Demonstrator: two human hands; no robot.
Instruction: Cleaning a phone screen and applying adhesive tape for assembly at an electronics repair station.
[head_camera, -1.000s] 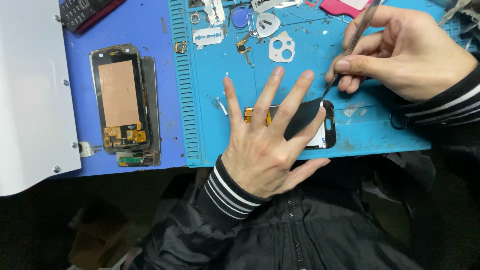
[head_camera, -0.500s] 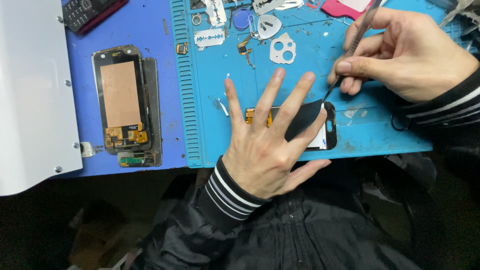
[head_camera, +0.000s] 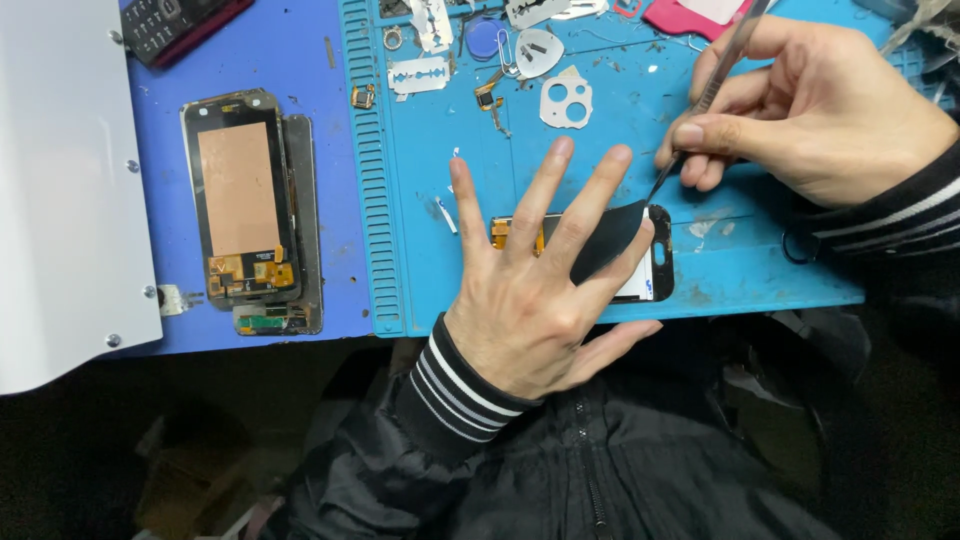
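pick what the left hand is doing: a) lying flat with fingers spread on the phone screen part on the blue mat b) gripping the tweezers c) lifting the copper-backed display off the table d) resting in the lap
a: the left hand lies flat, fingers spread, pressing the phone screen part down on the blue mat, while the right hand holds the tweezers, their tip at the dark film peeling from that part.

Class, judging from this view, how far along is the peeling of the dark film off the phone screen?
Done: one corner of the dark film is lifted. In hand: the left hand presses the phone screen flat while the right hand pulls with tweezers. Left: the film under the fingers remains down.
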